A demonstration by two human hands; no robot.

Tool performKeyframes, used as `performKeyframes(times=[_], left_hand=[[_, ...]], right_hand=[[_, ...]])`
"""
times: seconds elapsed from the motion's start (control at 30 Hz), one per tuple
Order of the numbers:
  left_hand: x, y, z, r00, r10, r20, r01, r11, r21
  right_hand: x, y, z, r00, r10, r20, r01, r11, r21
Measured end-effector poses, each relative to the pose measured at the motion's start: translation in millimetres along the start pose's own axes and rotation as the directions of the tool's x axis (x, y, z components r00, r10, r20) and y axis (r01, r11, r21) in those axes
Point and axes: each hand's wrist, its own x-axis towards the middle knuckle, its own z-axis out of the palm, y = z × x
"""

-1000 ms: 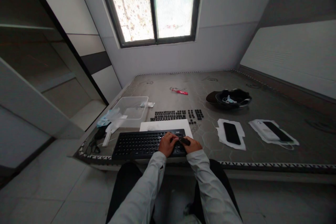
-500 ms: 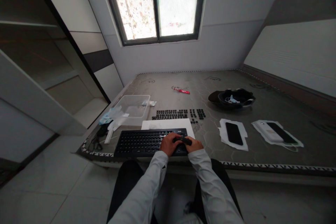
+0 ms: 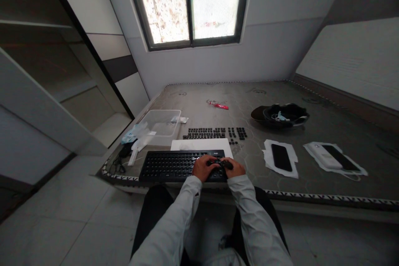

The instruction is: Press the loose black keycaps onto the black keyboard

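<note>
A black keyboard (image 3: 168,166) lies near the front edge of the covered surface, many of its key positions showing. Over its right end, my right hand (image 3: 238,169) is closed around a short black-handled tool (image 3: 227,164), whose tip points left. My left hand (image 3: 202,168) is at the tool's front end, thumb and fingers curled in; anything pinched there is too small to make out. Behind the keyboard lies a white board or box (image 3: 215,144), partly covered by it. Rows of loose black keycaps (image 3: 205,134) are laid out beyond that.
A clear plastic bin (image 3: 162,122) stands at the left, beside plastic bags (image 3: 135,133) and a dark cable (image 3: 116,166). A red packet (image 3: 221,106) lies farther back. To the right are a dark cap (image 3: 280,116), a phone (image 3: 281,158) on white wrapping and a white device (image 3: 326,158).
The whole view has shifted slightly. Both hands stay over the keyboard's right end, and the tool in my right hand has turned a little, with the fingers moved slightly apart.
</note>
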Motion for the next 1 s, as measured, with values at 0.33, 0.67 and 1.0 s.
performKeyframes(times=[0.33,0.67,1.0], left_hand=[[-1,-6,2,0.998,0.052,0.029,-0.053,0.999,0.010],[-1,2,-1,0.997,-0.052,0.058,0.050,0.998,0.047],[-5,4,2,0.997,-0.030,0.068,0.023,0.994,0.107]], right_hand=[[5,16,10,0.998,0.002,0.062,0.005,0.993,-0.116],[8,27,9,0.998,0.059,-0.036,-0.062,0.993,-0.098],[36,76,-17,0.856,0.414,-0.310,-0.464,0.880,-0.106]])
